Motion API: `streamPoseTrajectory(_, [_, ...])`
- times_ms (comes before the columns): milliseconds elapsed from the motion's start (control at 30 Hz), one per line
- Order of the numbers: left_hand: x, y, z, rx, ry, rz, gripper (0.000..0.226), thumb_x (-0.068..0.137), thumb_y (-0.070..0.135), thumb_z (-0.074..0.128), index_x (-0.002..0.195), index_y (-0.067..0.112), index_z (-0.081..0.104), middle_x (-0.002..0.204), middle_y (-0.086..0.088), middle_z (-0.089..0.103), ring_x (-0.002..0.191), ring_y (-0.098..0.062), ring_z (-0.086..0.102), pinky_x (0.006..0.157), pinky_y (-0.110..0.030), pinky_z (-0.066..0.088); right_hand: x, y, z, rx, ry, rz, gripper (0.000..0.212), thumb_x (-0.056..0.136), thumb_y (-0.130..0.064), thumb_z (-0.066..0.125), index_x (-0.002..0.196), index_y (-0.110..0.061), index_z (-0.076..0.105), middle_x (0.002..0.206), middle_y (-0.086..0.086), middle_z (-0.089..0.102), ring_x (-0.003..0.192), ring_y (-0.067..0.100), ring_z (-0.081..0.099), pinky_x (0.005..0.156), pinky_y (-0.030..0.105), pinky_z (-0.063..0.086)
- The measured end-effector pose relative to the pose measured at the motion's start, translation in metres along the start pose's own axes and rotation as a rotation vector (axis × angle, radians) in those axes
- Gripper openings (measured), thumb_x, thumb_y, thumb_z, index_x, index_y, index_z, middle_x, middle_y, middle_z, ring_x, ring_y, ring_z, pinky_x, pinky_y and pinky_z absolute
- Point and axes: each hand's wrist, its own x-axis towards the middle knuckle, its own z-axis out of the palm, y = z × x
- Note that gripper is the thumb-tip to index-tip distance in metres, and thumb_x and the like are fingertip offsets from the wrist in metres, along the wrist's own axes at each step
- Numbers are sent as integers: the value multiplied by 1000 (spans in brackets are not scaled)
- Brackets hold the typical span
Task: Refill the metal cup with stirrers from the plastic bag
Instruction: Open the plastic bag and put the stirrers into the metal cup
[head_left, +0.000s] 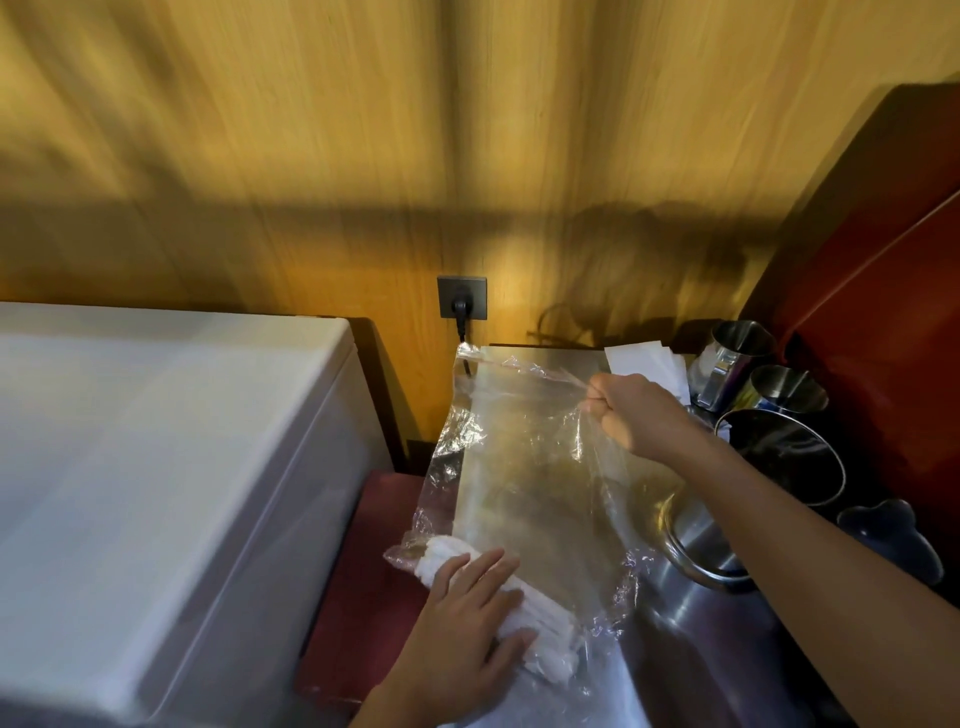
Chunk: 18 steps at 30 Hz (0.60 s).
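Bag pinched at the top, stirrers pressed at the bottom.

My right hand is clenched on the top edge of the plastic bag; my left hand lies flat on the white stirrers bunched in its lower end. I judge the thin film could tear, or the stirrers spill on the steel counter, short of the metal cups far right.
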Motion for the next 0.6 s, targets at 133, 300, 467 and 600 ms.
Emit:
streamPoseTrajectory(133, [4,-4,-4,-11,-49,16,27,71,19,67,97,16,63,117,8,66,123,-9,51,106,-30,17,4,-9,-4,67,12,8,34,93,-26,48,61,-28,36,63,-6,46,62,18,46,54,27,30])
streamPoseTrajectory(300, [7,-9,-4,-20,-189,-8,56,83,25,52,136,28,36,137,16,40,133,2,24,112,-27,-7,4,-18,-15,56,9,-17,37,92,-25,49,58,-27,34,61,-3,45,58,17,42,51,27,27])
streamPoseTrajectory(467, [5,-4,-10,21,-118,22,47,68,29,68,114,30,60,120,14,60,115,-2,53,107,-31,28,1,-24,-28,74,59,-38,24,92,-24,50,69,-17,47,74,4,55,71,26,52,62,35,38])
streamPoseTrajectory(600, [2,3,0,40,-33,55,48,60,32,77,107,29,67,113,16,67,109,-5,61,95,-30,33,-4,-31,-40,103,42,-88,19,90,-23,52,74,-14,55,66,-2,53,65,19,50,55,29,35])
